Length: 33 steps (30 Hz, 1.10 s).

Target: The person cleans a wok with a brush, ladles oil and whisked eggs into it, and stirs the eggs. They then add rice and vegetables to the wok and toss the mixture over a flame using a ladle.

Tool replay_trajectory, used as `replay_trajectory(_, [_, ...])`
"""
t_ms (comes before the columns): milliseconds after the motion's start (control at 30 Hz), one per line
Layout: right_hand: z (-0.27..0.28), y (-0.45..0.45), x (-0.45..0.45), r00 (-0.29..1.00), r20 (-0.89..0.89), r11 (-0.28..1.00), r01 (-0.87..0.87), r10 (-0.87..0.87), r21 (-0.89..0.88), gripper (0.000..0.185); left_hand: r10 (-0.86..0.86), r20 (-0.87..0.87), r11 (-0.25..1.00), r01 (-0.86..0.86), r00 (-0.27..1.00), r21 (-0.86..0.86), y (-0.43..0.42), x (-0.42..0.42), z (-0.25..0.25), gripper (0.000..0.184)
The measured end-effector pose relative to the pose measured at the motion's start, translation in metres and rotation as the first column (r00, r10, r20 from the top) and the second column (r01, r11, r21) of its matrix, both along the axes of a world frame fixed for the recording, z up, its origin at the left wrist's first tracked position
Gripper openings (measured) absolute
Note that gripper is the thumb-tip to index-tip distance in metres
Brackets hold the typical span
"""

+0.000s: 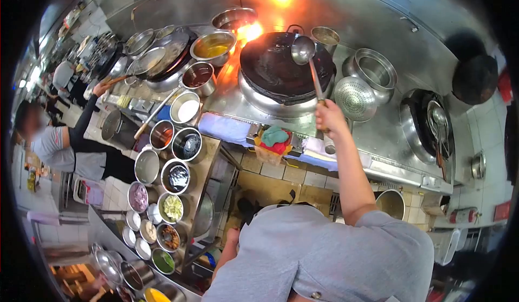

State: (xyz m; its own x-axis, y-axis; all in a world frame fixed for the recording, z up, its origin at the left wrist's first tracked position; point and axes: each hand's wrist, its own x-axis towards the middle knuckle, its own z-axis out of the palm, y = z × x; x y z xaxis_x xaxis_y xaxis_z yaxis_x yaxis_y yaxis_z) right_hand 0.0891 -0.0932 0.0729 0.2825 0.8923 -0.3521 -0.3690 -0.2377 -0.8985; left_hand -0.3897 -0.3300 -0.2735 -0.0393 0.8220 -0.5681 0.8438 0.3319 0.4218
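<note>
The right arm reached forward from the short grey sleeve [386,237], the bare forearm slanting away from the body and slightly leftward over the stove's front edge. At its end the right hand [331,119] was curled closed around the lower handle of a long ladle [303,50], the butt of the handle showing just below the fist. From there the ladle pointed away from the person and a little to the left, so that its round bowl lay over the right-hand part of a big dark wok [284,72]; whether the bowl touched the metal could not be told. The wok sat on its round burner housing, and a flame [250,30] flared beside its far left rim.

The left arm hung low along the body's left side, mostly covered by the shirt. Of the left hand [232,235] only a small patch could be seen, and one could not tell how far its fingers were open or whether they held anything.

A perforated skimmer [355,99] lay just right of the right hand. To the left, a table [208,169] carried metal pots of ingredients, and farther off a co-worker's hand [101,88] gripped another long handle.
</note>
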Motion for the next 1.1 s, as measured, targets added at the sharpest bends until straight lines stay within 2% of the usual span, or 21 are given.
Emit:
replay_trajectory(33, [-0.005,-0.008,0.017,1.0,-0.001,1.0,-0.027,0.027,-0.005,0.007,0.034,0.01,0.999,-0.034,0.999,-0.002,-0.002,0.012,0.015,0.046])
replay_trajectory(100, [-0.017,-0.013,0.044,0.76,-0.629,0.967,-0.002,0.166,0.254,0.008,0.114,0.038,0.993,-0.114,0.993,-0.002,-0.003,0.039,0.055,0.049])
replay_trajectory(133, [-0.022,-0.008,0.049,0.75,-0.634,0.969,-0.034,0.188,0.247,0.008,0.173,0.077,0.984,-0.168,0.982,-0.064,-0.002,0.041,0.05,0.049])
replay_trajectory(200, [-0.03,-0.001,0.047,0.99,-0.131,0.997,-0.052,0.06,0.062,0.008,0.303,0.175,0.952,-0.29,0.937,-0.098,-0.016,0.049,0.049,0.049])
replay_trajectory(233, [-0.027,0.002,0.046,0.98,0.191,0.999,-0.05,0.047,0.01,0.008,0.371,0.237,0.928,-0.368,0.898,-0.06,-0.023,0.055,0.052,0.049])
replay_trajectory(267, [-0.031,0.006,0.055,0.983,0.171,0.997,-0.069,0.071,-0.019,0.009,0.347,0.242,0.938,-0.341,0.906,-0.069,-0.029,0.059,0.056,0.047])
replay_trajectory(333, [-0.028,-0.005,0.07,0.967,-0.161,0.976,-0.178,0.197,0.124,0.012,0.256,0.233,0.967,-0.249,0.938,-0.059,-0.031,0.06,0.065,0.045])
replay_trajectory(367, [-0.02,-0.012,0.052,0.981,-0.19,0.999,-0.042,0.045,0.018,0.026,0.311,0.278,0.949,-0.31,0.909,-0.047,-0.038,0.057,0.043,0.043])
replay_trajectory(400, [-0.008,-0.019,0.025,0.988,-0.135,0.997,0.074,-0.078,-0.036,0.038,0.238,0.192,0.971,-0.239,0.952,-0.021,-0.036,0.06,0.068,0.04])
replay_trajectory(467, [-0.033,-0.007,0.034,0.938,-0.243,0.957,-0.197,0.247,0.212,0.044,0.391,0.163,0.919,-0.393,0.906,-0.021,-0.051,0.057,0.087,0.037])
replay_trajectory(500, [-0.047,0.037,0.058,0.918,-0.226,0.933,-0.276,0.327,0.229,0.042,0.243,0.107,0.949,-0.259,0.964,0.182,-0.065,0.052,0.083,0.037])
replay_trajectory(567, [-0.074,0.13,0.101,0.859,-0.181,0.864,-0.428,0.48,0.264,0.041,0.492,0.099,0.863,-0.499,0.865,0.072,-0.083,0.052,0.084,0.034])
replay_trajectory(633, [-0.069,0.171,0.096,0.818,-0.098,0.799,-0.516,0.566,0.308,0.036,0.557,0.106,0.826,-0.563,0.824,0.028,-0.115,0.051,0.067,0.032])
replay_trajectory(700, [-0.047,0.201,0.069,0.759,-0.507,0.891,-0.452,0.409,0.042,0.029,0.643,0.128,0.76,-0.65,0.755,0.013,-0.128,0.051,0.086,0.033])
replay_trajectory(733, [-0.049,0.198,0.059,0.683,-0.536,0.848,-0.513,0.497,0.132,0.031,0.668,0.148,0.736,-0.677,0.729,0.013,-0.137,0.049,0.086,0.033])
replay_trajectory(800, [-0.036,0.157,0.019,0.566,-0.627,0.823,-0.516,0.534,0.235,0.035,0.82,0.444,0.451,-0.885,0.36,-0.114,-0.162,0.053,0.087,0.024])
replay_trajectory(867, [-0.024,0.112,-0.025,0.439,-0.649,0.735,-0.613,0.621,0.29,0.037,0.684,0.648,-0.013,-0.894,-0.334,-0.448,-0.186,0.071,0.163,0.017])
replay_trajectory(900, [-0.019,0.088,-0.047,0.316,-0.673,0.669,-0.65,0.669,0.36,0.04,0.674,0.633,-0.062,-0.883,-0.38,-0.464,-0.207,0.084,0.182,0.017])
replay_trajectory(967, [-0.005,0.035,-0.102,0.144,-0.725,0.558,-0.742,0.673,0.371,0.045,0.263,0.734,-0.168,-0.779,-0.626,-0.604,-0.253,0.106,0.21,0.024])
replay_trajectory(1067, [0.0,-0.008,-0.169,-0.094,-0.78,0.361,-0.847,0.619,0.389,0.046,0.136,0.779,-0.335,-0.769,-0.612,-0.545,-0.315,0.135,0.241,0.037])
replay_trajectory(1100, [-0.002,-0.023,-0.186,-0.044,-0.796,0.395,-0.851,0.603,0.347,0.045,0.036,0.776,-0.408,-0.718,-0.63,-0.564,-0.335,0.146,0.236,0.035])
